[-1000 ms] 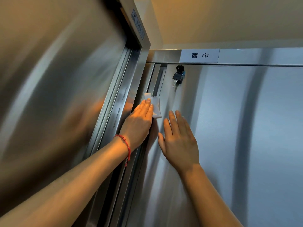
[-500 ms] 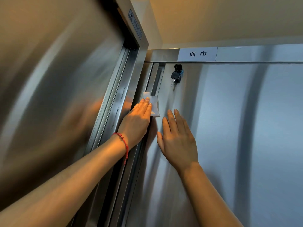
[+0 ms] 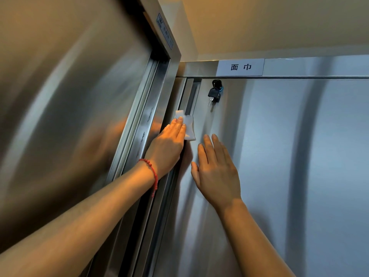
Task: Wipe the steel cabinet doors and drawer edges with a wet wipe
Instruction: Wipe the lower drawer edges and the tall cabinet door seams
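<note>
A tall steel cabinet door (image 3: 279,166) fills the right half of the view. Along its left edge runs a recessed vertical handle slot (image 3: 190,98). My left hand (image 3: 167,146), with a red bead bracelet at the wrist, presses a white wet wipe (image 3: 188,125) flat against that edge just below the slot. My right hand (image 3: 215,170) lies flat and open on the door face, a little lower and to the right of the wipe, holding nothing.
A bunch of black keys (image 3: 215,91) hangs from the lock near the door's top left. A white label (image 3: 240,67) sits on the frame above. A second steel door (image 3: 69,116) and its frame stand at an angle on the left.
My left hand and the wipe have slid slightly up the door's left edge. The right hand keeps its place on the door face.
</note>
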{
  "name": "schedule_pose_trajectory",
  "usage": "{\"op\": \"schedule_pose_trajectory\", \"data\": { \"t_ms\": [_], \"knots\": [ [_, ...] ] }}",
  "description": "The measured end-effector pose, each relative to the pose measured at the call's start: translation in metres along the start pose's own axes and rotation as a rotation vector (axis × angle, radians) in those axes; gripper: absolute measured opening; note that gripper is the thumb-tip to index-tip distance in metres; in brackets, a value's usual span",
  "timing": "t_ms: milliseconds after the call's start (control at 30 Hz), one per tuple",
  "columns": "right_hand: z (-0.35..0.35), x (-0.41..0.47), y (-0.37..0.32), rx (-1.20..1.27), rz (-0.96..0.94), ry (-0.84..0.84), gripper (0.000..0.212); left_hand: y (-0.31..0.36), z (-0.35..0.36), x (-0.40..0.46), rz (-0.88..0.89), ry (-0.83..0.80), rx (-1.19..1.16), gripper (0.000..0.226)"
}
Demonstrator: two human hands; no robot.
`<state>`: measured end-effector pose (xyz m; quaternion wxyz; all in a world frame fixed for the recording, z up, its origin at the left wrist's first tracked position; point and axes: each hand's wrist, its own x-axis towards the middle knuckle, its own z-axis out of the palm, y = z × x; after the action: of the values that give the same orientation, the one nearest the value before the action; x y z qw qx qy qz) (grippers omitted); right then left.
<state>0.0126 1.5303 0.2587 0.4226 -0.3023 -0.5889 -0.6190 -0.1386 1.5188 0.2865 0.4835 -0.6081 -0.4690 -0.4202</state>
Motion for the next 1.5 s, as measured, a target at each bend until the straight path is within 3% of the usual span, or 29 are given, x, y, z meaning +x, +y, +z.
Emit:
{"op": "schedule_pose_trajectory", "data": {
  "t_ms": [667,1500],
  "knots": [
    [0.0,0.0,0.0,-0.002,0.001,-0.007,0.044,-0.005,-0.01,0.032,-0.015,-0.038,0.133,0.055],
    [0.002,0.0,0.0,0.0,0.001,0.002,0.044,-0.007,-0.004,0.028,-0.021,-0.024,0.08,0.057]
  ]
}}
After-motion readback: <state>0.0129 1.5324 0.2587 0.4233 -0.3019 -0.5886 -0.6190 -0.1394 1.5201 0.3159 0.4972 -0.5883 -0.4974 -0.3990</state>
